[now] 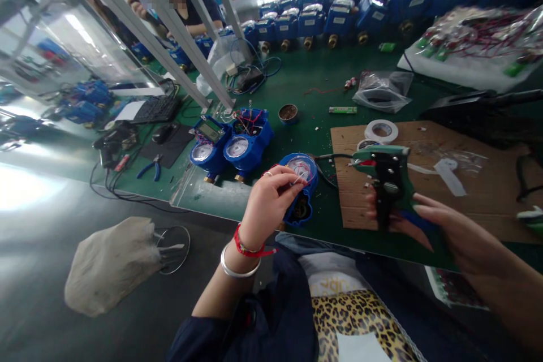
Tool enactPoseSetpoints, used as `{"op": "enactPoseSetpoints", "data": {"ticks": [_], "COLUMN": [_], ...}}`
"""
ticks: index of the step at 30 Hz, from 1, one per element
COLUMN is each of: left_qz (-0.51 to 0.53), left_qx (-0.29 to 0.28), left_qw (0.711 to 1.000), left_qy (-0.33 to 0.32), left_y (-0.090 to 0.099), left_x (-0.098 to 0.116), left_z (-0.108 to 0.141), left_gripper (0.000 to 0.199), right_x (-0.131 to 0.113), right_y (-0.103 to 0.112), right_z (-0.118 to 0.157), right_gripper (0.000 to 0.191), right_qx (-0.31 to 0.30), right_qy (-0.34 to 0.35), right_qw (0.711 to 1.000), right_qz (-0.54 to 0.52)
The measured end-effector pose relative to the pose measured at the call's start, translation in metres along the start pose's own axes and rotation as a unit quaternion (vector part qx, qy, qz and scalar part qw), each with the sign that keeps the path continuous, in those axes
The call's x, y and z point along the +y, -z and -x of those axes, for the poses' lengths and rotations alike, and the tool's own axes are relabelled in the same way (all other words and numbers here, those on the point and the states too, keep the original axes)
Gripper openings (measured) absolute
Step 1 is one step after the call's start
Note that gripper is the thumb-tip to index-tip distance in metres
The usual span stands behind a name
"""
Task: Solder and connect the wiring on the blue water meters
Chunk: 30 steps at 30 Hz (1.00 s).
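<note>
My left hand is closed in a pinch on thin wires over a blue water meter. That meter lies at the bench's front edge with its round dial up and its lower housing uncovered. To the right, my right hand is wrapped round the handles of a green and black wire stripper. Its jaws point left, towards the meter, with a gap between them and the wires. Two more blue meters, one with a display and one with its wiring exposed, stand left of my left hand.
Cardboard lies under tape rolls. Behind are a small round tin, a green battery and a plastic bag. Rows of blue meters line the back. Blue pliers lie left; a person is beyond the frame posts.
</note>
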<state>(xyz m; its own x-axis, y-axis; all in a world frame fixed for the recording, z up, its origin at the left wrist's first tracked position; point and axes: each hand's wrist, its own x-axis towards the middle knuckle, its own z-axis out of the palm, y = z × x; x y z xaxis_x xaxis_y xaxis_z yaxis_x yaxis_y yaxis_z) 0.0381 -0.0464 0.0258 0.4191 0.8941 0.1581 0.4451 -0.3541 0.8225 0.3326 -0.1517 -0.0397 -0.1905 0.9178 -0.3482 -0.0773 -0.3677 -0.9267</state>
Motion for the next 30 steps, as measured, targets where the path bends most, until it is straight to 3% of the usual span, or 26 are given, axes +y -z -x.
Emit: {"op": "enactPoseSetpoints", "data": {"ticks": [3,8,13,18,30], "left_qz": [-0.009,-0.018,-0.034,-0.026,-0.023], "left_qx": [-0.004,-0.027,-0.044,-0.073,-0.095], "left_qw": [1.000,0.999,0.998,0.996,0.995], "left_qy": [-0.001,-0.011,-0.019,-0.034,-0.034], "left_y": [0.000,0.001,0.003,0.004,0.008], "left_x": [0.001,0.003,0.004,0.007,0.004], "left_z": [0.000,0.001,0.001,0.000,-0.001], "left_gripper": [0.012,0.012,0.012,0.013,0.012], "right_x": [-0.005,-0.013,-0.018,-0.017,-0.016], "right_y": [-0.032,-0.064,-0.067,-0.066,-0.058], "right_z": [-0.001,-0.011,-0.015,-0.018,-0.024], "right_gripper": [0.060,0.050,0.042,0.038,0.034], "right_qx": [-0.116,-0.169,-0.213,-0.193,-0.227], "right_qy": [-0.027,-0.064,-0.105,-0.105,-0.092], "right_qw": [0.983,0.963,0.938,0.936,0.931], "right_qz": [-0.140,-0.202,-0.253,-0.273,-0.271]}}
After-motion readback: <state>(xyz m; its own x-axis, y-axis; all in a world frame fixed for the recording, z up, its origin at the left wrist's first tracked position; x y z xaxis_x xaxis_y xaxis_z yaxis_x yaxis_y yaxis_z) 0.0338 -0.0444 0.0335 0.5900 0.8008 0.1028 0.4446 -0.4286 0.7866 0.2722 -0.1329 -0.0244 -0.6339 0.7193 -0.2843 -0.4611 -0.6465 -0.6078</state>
